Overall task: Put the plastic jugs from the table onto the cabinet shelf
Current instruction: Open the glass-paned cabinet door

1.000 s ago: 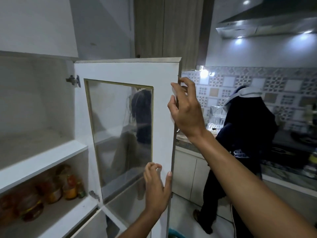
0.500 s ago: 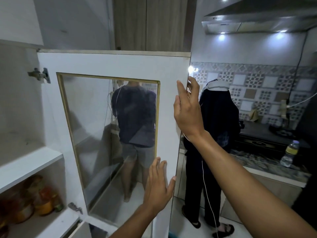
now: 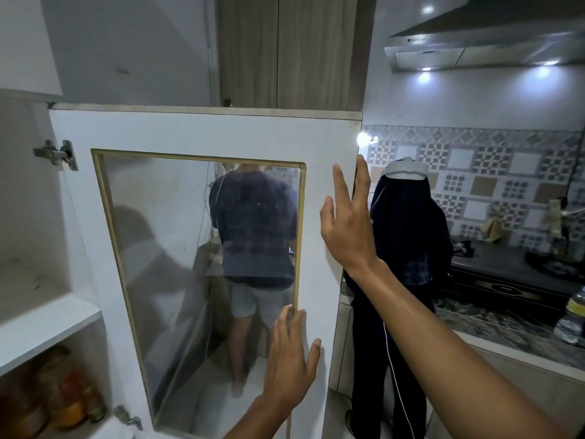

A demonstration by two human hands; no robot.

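Note:
A white cabinet door point(image 3: 196, 131) with a glass pane stands swung out, hinged on the left. My left hand point(image 3: 289, 359) lies flat and open against the door's lower right corner. My right hand point(image 3: 348, 223) is open with fingers spread at the door's free right edge, touching it lightly or just off it. The white cabinet shelf point(image 3: 47, 327) shows at the left with a bare upper level. No plastic jugs and no table are in view.
Several jars point(image 3: 63, 403) sit on the lower cabinet level. A person in dark clothes point(image 3: 408, 248) stands at the counter right behind the door. A stove point(image 3: 506, 280), a plastic bottle point(image 3: 571, 318) and a range hood point(image 3: 474, 49) are at the right.
The door has swung wider toward me. My right hand let go of its edge and opened flat. My left hand stays pressed on the lower door. The view turned right.

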